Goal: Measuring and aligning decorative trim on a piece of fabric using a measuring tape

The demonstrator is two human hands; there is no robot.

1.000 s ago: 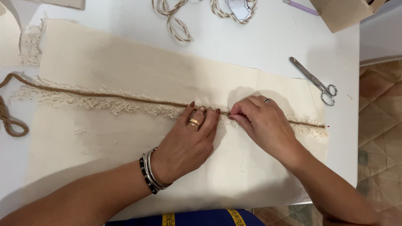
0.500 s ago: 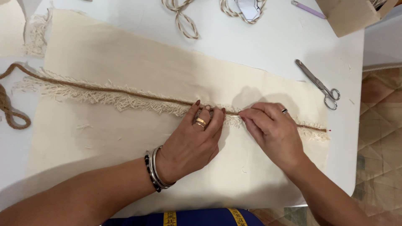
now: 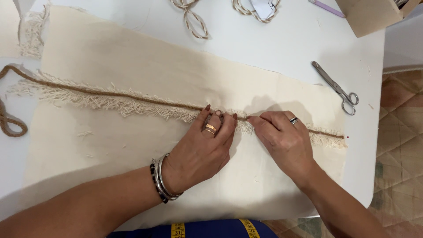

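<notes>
Head cam, looking steeply down, close over table (image 3: 286, 48).

Scissors (image 3: 337, 88), cardboard box (image 3: 368, 15), twisted rope (image 3: 194, 20)

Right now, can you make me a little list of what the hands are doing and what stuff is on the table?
left hand: pressing flat on the brown cord and fringe
right hand: fingertips pinching the cord beside the left hand
cloth: cream, spread under both hands
scissors: lying to the right, untouched
table: white
twisted rope: at the far edge
cardboard box: far right corner
</notes>
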